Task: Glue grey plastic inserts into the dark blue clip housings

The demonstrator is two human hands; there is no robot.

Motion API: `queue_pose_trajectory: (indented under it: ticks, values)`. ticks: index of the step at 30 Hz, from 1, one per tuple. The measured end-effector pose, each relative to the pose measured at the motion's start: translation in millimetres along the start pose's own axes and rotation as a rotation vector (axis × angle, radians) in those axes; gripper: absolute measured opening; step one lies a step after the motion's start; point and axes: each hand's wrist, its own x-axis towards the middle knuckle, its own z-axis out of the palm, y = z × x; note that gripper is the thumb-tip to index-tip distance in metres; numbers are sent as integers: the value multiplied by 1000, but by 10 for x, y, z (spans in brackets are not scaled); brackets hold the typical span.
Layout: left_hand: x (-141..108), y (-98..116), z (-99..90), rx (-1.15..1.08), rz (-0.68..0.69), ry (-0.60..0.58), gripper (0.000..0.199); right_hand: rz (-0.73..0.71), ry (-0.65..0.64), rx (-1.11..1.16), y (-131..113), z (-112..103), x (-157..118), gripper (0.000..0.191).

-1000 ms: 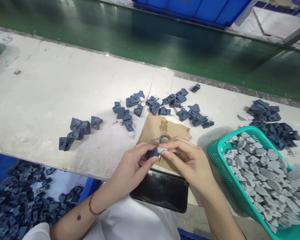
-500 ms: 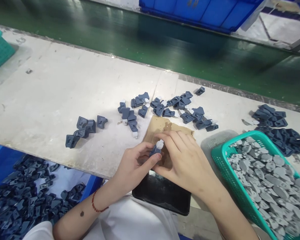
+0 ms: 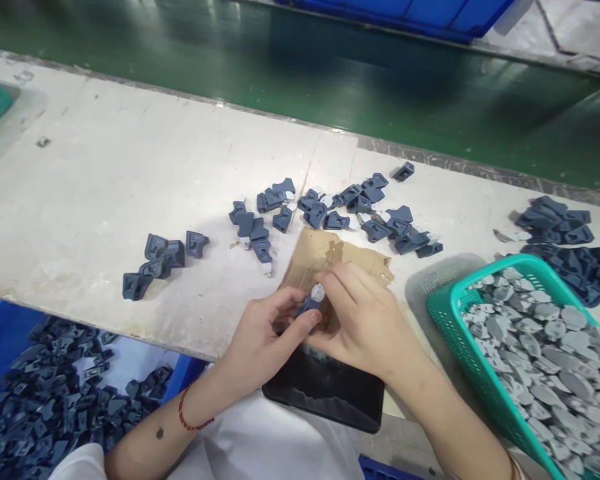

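Note:
Between my left thumb and fingers is a small dark blue plastic part (image 3: 309, 305), held above the cardboard. My left hand (image 3: 265, 333) is closed around its lower body. A light grey plastic piece (image 3: 318, 292) sits at its upper end. My right hand (image 3: 367, 323) curls in from the other side, its index fingertip and thumb closed at the grey piece. Below both hands lie a torn brown cardboard sheet (image 3: 310, 250) and a black glossy flat panel (image 3: 325, 393). Where the two plastic pieces meet is partly hidden by fingers.
Blue parts (image 3: 315, 215), several with grey pieces attached, lie beyond the cardboard; more sit left (image 3: 155, 269) and right (image 3: 555, 220). A green basket (image 3: 443, 310) of grey pieces stands right. A blue bin (image 3: 183, 373) of blue parts is lower left. Behind runs a green conveyor belt (image 3: 280, 80).
My right fingers have curled in closer over the grey piece, covering more of it. My left hand keeps its grip on the blue part. The camera view has shifted slightly.

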Motion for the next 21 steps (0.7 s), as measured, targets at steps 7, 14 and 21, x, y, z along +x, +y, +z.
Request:
queue_pose_trajectory:
  ticks: [7,14,21]
  values:
    - [29,-1,18,-15,14,18,24,62,-18,49,-6,38,-22,22]
    - [17,17,21,-147,104,118,19,81,-57,190,54,-147,10,52]
    - [47,-4,11,-206,149,219,11,378,-46,141,138,-607,-414,52]
